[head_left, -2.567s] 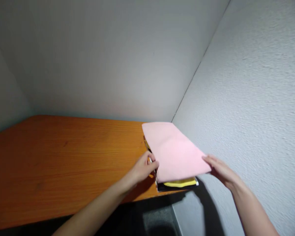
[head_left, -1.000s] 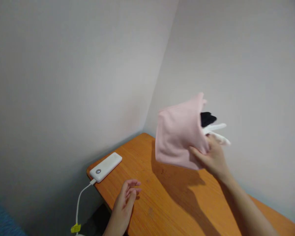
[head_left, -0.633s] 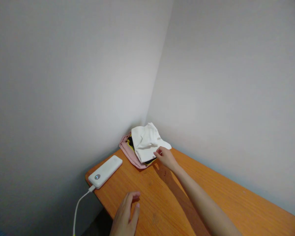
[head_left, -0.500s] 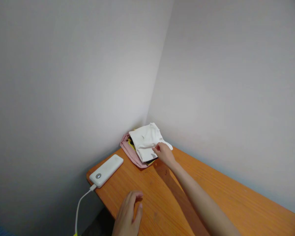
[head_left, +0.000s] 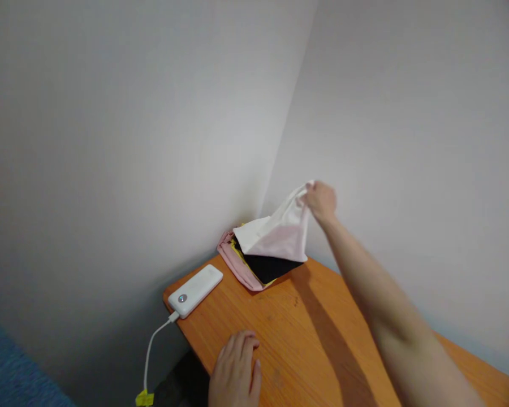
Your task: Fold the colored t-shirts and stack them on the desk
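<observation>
My right hand [head_left: 321, 200] is closed on one edge of a white cloth [head_left: 275, 234], raising that side above a small pile in the corner. The cloth's far left part still rests on the pile. Beneath it a black folded cloth [head_left: 271, 268] shows, with a strip of yellow patterned cloth [head_left: 236, 246] and a pink folded cloth [head_left: 241, 270] at the bottom. Whether the white cloth is a garment, I cannot tell. Near the table's front edge, my left hand [head_left: 235, 370] lies on the wood with its fingers loosely stretched and nothing in them.
A white power bank [head_left: 197, 289] lies at the table's left edge, and its white cable [head_left: 150, 345] hangs over the side with a yellow tag [head_left: 145, 398]. Two grey walls meet behind the pile on the wooden table [head_left: 288, 333]. Blue fabric [head_left: 17, 367] shows at lower left.
My right hand has lifted the near right side of the white cloth up and to the right, uncovering the black cloth. My left hand has flattened onto the table. The view has shifted slightly.
</observation>
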The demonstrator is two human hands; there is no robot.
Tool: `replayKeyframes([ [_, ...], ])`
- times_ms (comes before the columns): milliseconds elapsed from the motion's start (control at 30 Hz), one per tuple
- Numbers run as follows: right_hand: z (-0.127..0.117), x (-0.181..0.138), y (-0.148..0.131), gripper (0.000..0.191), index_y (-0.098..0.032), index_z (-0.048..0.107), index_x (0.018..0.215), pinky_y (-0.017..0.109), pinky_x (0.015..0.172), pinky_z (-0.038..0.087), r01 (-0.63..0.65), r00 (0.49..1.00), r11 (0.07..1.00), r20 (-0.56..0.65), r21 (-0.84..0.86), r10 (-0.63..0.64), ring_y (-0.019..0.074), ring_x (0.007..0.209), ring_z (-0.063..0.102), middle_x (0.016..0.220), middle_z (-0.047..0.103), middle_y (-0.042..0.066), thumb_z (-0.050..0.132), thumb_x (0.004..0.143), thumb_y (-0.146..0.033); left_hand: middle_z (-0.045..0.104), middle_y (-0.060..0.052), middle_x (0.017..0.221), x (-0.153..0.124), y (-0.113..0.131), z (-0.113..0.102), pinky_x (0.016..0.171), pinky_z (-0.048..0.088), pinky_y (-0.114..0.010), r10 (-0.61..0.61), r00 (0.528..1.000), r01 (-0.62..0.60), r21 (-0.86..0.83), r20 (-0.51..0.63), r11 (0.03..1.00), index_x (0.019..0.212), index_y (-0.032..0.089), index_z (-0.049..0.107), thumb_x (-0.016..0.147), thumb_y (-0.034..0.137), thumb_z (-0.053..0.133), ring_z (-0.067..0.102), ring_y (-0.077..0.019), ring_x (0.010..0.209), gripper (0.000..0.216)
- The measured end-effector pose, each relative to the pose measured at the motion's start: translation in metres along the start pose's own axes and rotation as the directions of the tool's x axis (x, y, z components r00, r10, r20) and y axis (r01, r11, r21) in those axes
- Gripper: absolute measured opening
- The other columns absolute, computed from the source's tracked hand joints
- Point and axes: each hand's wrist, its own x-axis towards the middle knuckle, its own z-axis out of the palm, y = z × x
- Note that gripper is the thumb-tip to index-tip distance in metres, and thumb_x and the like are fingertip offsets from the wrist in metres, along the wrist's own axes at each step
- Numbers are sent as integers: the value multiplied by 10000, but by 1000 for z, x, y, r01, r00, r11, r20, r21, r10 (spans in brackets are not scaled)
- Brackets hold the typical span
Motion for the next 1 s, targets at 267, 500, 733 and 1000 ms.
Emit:
replayKeyframes([
  [267, -153, 78, 9, 406, -54, 603, 549, 456, 787, 361, 424, 535, 899, -771, -107, -344, 315, 1100, 537, 1356, 533, 24, 273, 726, -210, 628, -59, 1099, 1, 3, 7, 908, 474, -388, -43, 999, 43, -20, 16, 999, 1011, 219, 599, 796, 146, 494, 587, -226, 1033, 250],
  [500, 26, -53, -58, 213, -70, 695, 986, 469, 995, 370, 393, 890, 910, 306, -135, -339, 309, 1165, 516, 1184, 596, 196, 520, 880, -130, 622, -66, 1133, 3, 11, -11, 954, 460, -411, -51, 991, 53, -15, 125, 998, 1052, 212, 596, 827, 142, 469, 580, -227, 1059, 267],
  [733, 144, -116, -56, 240, -65, 716, 877, 426, 849, 463, 130, 818, 989, 572, -72, -66, 333, 980, 631, 975, 679, 232, 709, 800, -292, 618, -73, 1169, 2, -4, -5, 947, 472, -396, 20, 985, -17, -16, 174, 1000, 1078, 221, 596, 786, 143, 517, 577, -241, 1088, 312],
  [1000, 45, 66, -24, 528, 74, 544, 1123, 399, 897, 425, -68, 981, 997, 184, 29, 62, 261, 1083, 556, 1124, 586, 273, 182, 1034, -299, 622, -46, 1174, -3, -11, 8, 938, 461, -374, -38, 984, 48, -55, 173, 997, 1075, 253, 605, 775, 149, 534, 572, -239, 1098, 325],
])
